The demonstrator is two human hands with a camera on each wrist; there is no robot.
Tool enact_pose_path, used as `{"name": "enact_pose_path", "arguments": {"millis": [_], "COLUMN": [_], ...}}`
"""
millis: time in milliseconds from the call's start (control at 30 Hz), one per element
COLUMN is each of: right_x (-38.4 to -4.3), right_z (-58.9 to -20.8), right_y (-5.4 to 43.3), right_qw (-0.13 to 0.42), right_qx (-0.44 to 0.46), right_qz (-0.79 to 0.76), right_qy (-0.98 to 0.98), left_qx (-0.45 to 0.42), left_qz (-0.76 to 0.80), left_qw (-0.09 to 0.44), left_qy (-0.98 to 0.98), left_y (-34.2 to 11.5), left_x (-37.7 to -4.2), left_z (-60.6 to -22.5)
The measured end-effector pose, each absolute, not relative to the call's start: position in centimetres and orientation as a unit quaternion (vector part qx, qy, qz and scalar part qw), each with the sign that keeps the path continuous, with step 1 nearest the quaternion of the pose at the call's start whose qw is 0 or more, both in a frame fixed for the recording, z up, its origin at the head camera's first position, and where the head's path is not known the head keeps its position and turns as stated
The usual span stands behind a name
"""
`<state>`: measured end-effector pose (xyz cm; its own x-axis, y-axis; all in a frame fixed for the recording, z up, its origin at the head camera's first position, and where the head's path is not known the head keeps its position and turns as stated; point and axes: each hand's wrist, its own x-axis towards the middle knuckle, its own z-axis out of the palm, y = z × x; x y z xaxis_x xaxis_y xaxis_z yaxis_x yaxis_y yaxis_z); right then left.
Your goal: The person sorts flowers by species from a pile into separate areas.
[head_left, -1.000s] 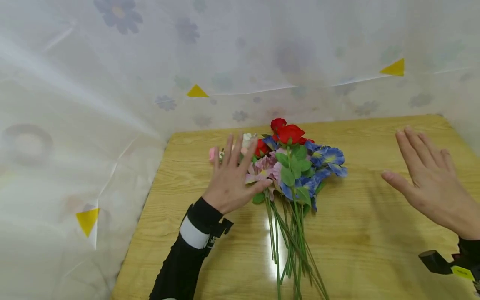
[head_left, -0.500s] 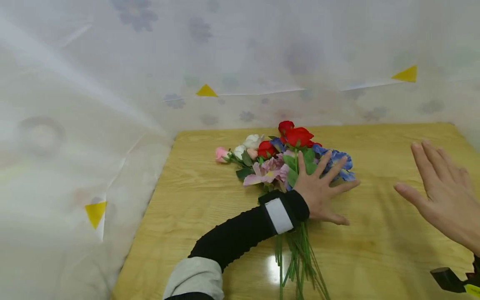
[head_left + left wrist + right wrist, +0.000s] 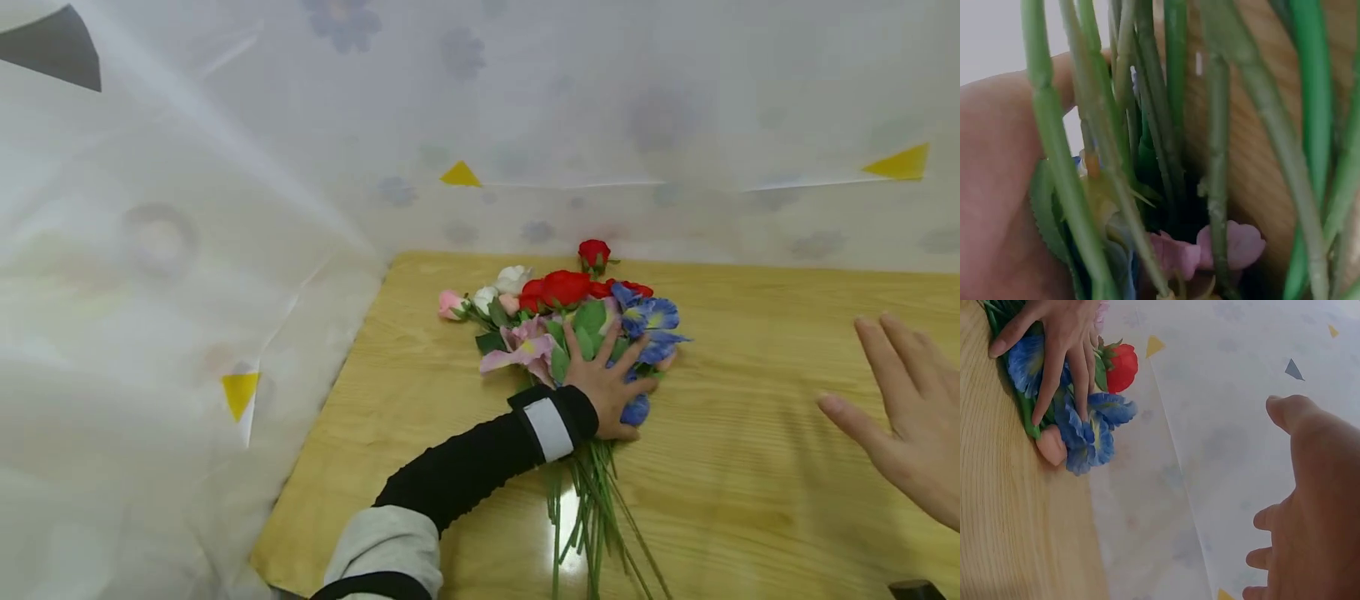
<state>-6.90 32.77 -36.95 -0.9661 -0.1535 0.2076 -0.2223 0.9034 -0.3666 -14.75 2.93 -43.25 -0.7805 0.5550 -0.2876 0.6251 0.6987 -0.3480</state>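
My left hand (image 3: 606, 388) lies with fingers spread on a bunch of artificial flowers, over the leaves and blue irises (image 3: 660, 317). Around it are red roses (image 3: 566, 287), a pink iris (image 3: 525, 350), white roses (image 3: 513, 279) and a pink rosebud (image 3: 452, 305). Long green stems (image 3: 596, 508) run from under the wrist toward the near side; the left wrist view shows stems (image 3: 1219, 150) close up, with a pink petal (image 3: 1235, 244) behind. Apart from the flowers, my right hand (image 3: 918, 417) is held at the right with straight fingers, touching nothing. In the right wrist view, a peach bud (image 3: 1052, 445) shows beside the left fingers.
The flowers lie on a wooden table (image 3: 750, 467). A pale patterned sheet (image 3: 562, 108) rises behind its far edge and along its left side. Yellow triangles (image 3: 461, 174) mark the sheet.
The left hand has swung right across the bunch and now presses on it; the flower heads have shifted slightly and one red rose sticks out at the back. The right hand stays raised.
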Motion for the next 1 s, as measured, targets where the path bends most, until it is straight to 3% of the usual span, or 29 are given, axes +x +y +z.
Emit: {"name": "enact_pose_path", "arguments": {"millis": [467, 1000], "right_x": [-6.6, -5.9], "right_z": [-37.7, -38.4], "right_y": [32.8, 33.3], "right_qw": [0.091, 0.091], "right_qx": [0.101, 0.086], "right_qz": [0.268, 0.274], "right_qy": [-0.954, -0.954], "left_qx": [0.280, 0.234], "left_qz": [-0.174, -0.186], "left_qw": [0.083, 0.067], "left_qy": [0.940, 0.952], "left_y": [-9.4, -13.7], "left_x": [-17.5, -17.4], "left_z": [-43.3, -44.2]}}
